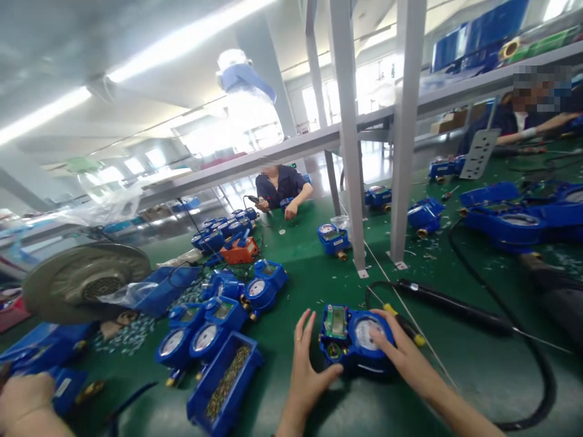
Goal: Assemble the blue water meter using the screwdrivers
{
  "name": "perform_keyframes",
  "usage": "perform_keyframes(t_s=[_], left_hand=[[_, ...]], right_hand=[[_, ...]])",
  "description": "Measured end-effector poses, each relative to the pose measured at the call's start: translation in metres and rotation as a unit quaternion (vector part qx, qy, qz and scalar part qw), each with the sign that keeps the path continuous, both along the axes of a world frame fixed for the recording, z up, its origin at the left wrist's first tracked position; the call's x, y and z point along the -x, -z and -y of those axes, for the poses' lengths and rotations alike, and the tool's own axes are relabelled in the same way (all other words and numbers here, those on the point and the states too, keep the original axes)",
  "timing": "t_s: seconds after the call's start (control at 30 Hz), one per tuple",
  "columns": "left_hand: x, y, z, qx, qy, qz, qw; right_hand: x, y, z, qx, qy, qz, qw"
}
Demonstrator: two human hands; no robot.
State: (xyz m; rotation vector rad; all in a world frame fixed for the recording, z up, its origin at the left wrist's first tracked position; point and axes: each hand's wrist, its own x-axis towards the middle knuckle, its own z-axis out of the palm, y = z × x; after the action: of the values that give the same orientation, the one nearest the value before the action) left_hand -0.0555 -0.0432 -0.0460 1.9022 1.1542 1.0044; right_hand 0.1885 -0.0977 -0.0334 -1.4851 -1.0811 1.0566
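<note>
A blue water meter (353,340) with a round dial and a small green screen lies on the green bench in front of me. My left hand (306,370) rests at its left side, fingers stretched upward and thumb touching the meter's lower edge. My right hand (401,352) lies over its right side, fingers curled onto the dial face. Both hands are in contact with the meter.
Several blue meters (214,315) and a blue bin of small screws (225,382) lie left. A black cable with a probe (455,309) runs right. Grey shelf posts (405,139) stand behind. A grey fan (82,282) sits far left. Other people work across the bench; another hand (25,403) is bottom left.
</note>
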Motion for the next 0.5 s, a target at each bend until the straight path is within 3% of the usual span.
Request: perform_keyframes(t_s=[0.1,0.17,0.23,0.33,0.5], left_hand=[[0.007,0.006,0.012,0.049,-0.159,0.042,0.985],[0.003,0.016,0.026,0.128,-0.214,0.067,0.966],[-0.005,0.027,0.041,0.192,-0.193,0.098,0.957],[-0.022,0.038,0.055,0.221,-0.111,0.166,0.955],[-0.036,0.047,0.049,0.221,-0.094,0.189,0.952]], right_hand=[[0.014,0.008,0.005,0.017,-0.014,-0.022,1.000],[0.022,0.015,0.004,0.025,-0.035,-0.025,0.999],[0.028,0.023,0.001,0.024,-0.048,-0.053,0.997],[0.040,0.035,-0.001,0.025,-0.041,-0.105,0.993],[0.059,0.043,0.005,-0.036,0.029,-0.058,0.997]])
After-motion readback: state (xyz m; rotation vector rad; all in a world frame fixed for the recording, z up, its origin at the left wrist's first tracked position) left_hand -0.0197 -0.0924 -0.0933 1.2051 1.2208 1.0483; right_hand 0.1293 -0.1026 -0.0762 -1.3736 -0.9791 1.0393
